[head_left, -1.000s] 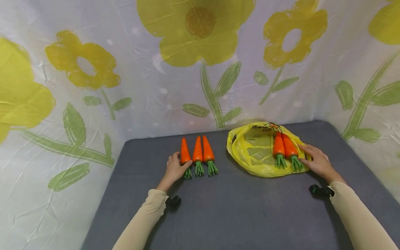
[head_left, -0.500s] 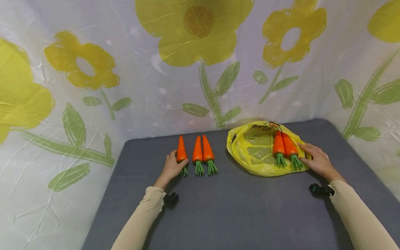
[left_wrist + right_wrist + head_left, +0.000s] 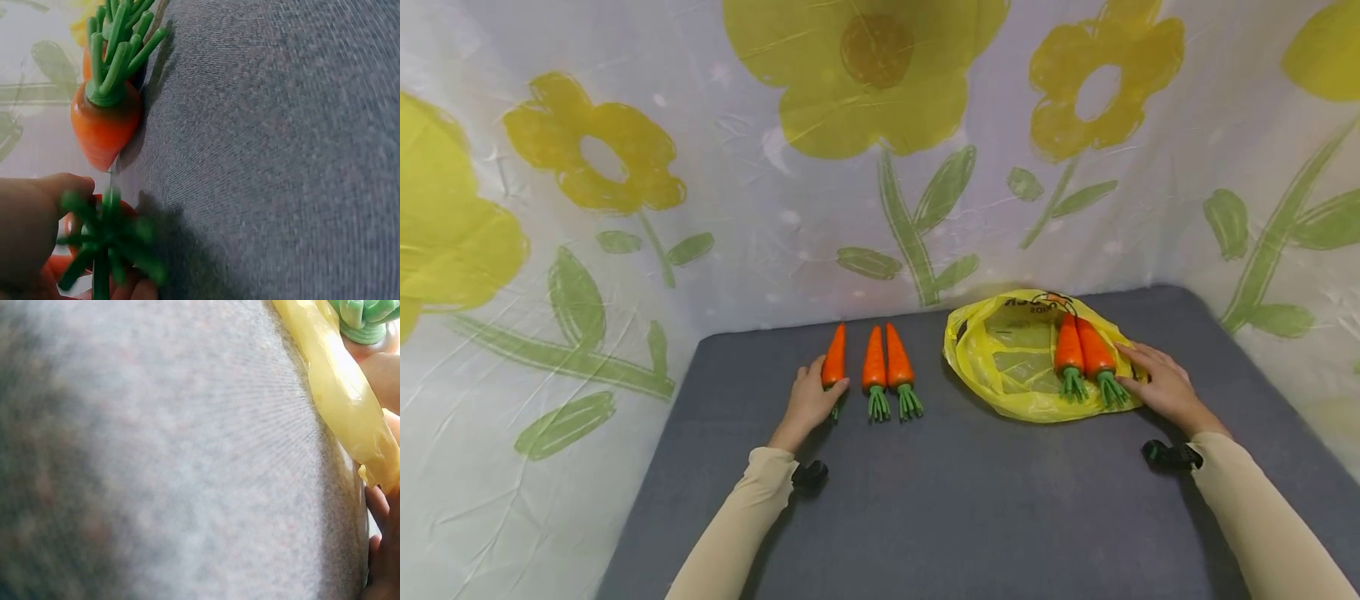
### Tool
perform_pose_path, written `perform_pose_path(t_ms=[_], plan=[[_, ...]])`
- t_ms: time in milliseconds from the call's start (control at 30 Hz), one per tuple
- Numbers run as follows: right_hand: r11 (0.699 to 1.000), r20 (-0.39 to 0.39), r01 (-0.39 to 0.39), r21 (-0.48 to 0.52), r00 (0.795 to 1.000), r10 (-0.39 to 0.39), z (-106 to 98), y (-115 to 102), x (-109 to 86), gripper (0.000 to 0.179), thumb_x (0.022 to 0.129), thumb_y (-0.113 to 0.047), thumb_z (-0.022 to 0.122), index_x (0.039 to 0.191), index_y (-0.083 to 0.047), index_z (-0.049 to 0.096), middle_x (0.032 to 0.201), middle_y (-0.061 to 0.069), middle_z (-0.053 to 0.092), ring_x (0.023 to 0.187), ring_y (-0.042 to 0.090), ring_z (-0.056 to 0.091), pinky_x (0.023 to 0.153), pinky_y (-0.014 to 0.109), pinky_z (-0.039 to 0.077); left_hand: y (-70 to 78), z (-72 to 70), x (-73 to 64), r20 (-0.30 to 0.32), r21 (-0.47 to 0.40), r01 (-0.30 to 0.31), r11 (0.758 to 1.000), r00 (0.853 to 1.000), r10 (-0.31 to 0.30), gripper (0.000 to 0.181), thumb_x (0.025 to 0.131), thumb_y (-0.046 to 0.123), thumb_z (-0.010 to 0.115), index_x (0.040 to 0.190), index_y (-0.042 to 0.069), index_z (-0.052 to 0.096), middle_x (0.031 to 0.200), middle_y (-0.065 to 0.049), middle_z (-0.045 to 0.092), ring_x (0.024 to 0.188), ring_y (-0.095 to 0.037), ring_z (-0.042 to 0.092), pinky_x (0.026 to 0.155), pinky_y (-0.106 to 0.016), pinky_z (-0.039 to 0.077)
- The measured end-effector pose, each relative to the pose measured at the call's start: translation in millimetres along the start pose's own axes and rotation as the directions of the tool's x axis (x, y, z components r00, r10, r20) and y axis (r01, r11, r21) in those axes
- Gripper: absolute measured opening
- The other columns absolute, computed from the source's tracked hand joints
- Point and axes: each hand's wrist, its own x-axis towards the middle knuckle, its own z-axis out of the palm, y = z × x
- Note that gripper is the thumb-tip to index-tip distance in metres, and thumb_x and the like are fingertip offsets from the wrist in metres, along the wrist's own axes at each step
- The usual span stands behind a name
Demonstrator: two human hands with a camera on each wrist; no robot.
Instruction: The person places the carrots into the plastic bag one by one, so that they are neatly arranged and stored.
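- Your left hand [image 3: 805,402] grips the leftmost toy carrot [image 3: 835,354] near its crown; press the thumb and fingers against the orange body rather than the green stalks, which look likely to flex and let the carrot twist.
- Mind the inner loose carrot [image 3: 874,362] just to the right, with the outer loose carrot [image 3: 898,358] close beside it; these 2 lie side by side on the table [image 3: 970,500], tips away from you, and a sideways sweep at this height could knock them.
- Your right hand [image 3: 1157,392] is at the right side of the yellow plastic bag [image 3: 1000,408]; the plastic rim passes between thumb and fingers, so a light pinch should suffice; a hard pull could drag the thin film or tip what is in it.
- 2 carrots sit inside the bag at its right, the left bagged carrot [image 3: 1068,346] and the right bagged carrot [image 3: 1096,348]; their tops face you, and the left part of the gaping mouth looks like the roomier side.
- As for pose, your left forearm reaches forward and slightly right, thumb across the near end of the carrot, fingers along its left side; you cannot tell from these views whether the carrot is raised off the table.
- Your right forearm slants in from the lower right; the thumb reaches inside the rim near the right bagged carrot; other fingers show below the plastic in the right wrist view.
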Motion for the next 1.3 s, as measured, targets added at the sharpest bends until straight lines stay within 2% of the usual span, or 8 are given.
perform_pose_path(t_ms=[133, 333, 733, 967, 1133, 1300], plan=[[1.0, 0.002, -0.004, -0.012, 1.0, 0.004, -1, 0, 0.2, 0.068, 0.102, -0.039, 0.051, 0.156, -0.006, 0.027, 0.157, 0.034, 0.021, 0.14, 0.06, 0.016, 0.105, 0.076, 0.009, -2.7, -1.2, 0.1, -0.012, 0.017, 0.001, 1.0, 1.0, -0.001, 0.065, 0.095, 0.033, 0.064, 0.147, 0.001, 0.043, 0.127, -0.029, 0.052, 0.108, -0.044, 0.056, 0.091, -0.053, 0.047], [1.0, 0.001, -0.004, -0.017, 1.0, 0.004, -1, 2, 1.0, 0.068, 0.102, -0.038, 0.05, 0.156, -0.006, 0.026, 0.157, 0.035, 0.022, 0.14, 0.06, 0.016, 0.105, 0.076, 0.009, -1.9, -3.0, -0.8, -0.005, -0.004, 0.008, 1.0, 1.0, -0.009, 0.064, 0.096, 0.035, 0.062, 0.148, 0.003, 0.042, 0.128, -0.03, 0.052, 0.11, -0.045, 0.056, 0.094, -0.055, 0.047], [1.0, -0.004, -0.007, -0.026, 1.0, 0.007, -1, 1, 1.7, 0.068, 0.102, -0.039, 0.051, 0.156, -0.006, 0.028, 0.156, 0.034, 0.023, 0.14, 0.059, 0.017, 0.105, 0.075, 0.01, -6.7, -3.5, 6.5, 0.044, -0.028, 0.024, 0.999, 0.999, -0.023, 0.069, 0.097, 0.041, 0.058, 0.151, 0.002, 0.036, 0.132, -0.031, 0.05, 0.116, -0.045, 0.055, 0.098, -0.056, 0.045], [1.0, 0.005, -0.016, -0.025, 1.0, 0.016, 0, 3, 1.8, 0.068, 0.102, -0.04, 0.05, 0.156, -0.007, 0.026, 0.157, 0.034, 0.022, 0.14, 0.059, 0.016, 0.105, 0.075, 0.01, -7.7, -2.6, 9.6, 0.066, -0.027, 0.034, 0.999, 0.997, -0.032, 0.065, 0.102, 0.043, 0.049, 0.152, 0.004, 0.035, 0.14, -0.031, 0.046, 0.124, -0.047, 0.05, 0.103, -0.059, 0.042], [1.0, -0.005, -0.019, -0.021, 1.0, 0.019, -1, 2, 1.3, 0.068, 0.102, -0.04, 0.051, 0.156, -0.007, 0.027, 0.157, 0.033, 0.022, 0.14, 0.059, 0.016, 0.105, 0.075, 0.01, -2.6, -2.4, 9.5, 0.064, -0.036, 0.001, 0.999, 0.998, 0.001, 0.065, 0.1, 0.041, 0.054, 0.15, 0.003, 0.038, 0.142, -0.029, 0.049, 0.125, -0.047, 0.051, 0.103, -0.059, 0.042], [1.0, -0.008, -0.019, -0.008, 1.0, 0.019, 0, 3, -0.1, 0.067, 0.102, -0.04, 0.051, 0.156, -0.007, 0.028, 0.158, 0.032, 0.023, 0.14, 0.059, 0.016, 0.106, 0.074, 0.009, 0.0, 0.1, 9.7, 0.044, -0.034, -0.001, 0.999, 0.999, 0.002, 0.066, 0.097, 0.041, 0.058, 0.149, 0.002, 0.041, 0.142, -0.027, 0.052, 0.125, -0.044, 0.054, 0.102, -0.056, 0.045]])
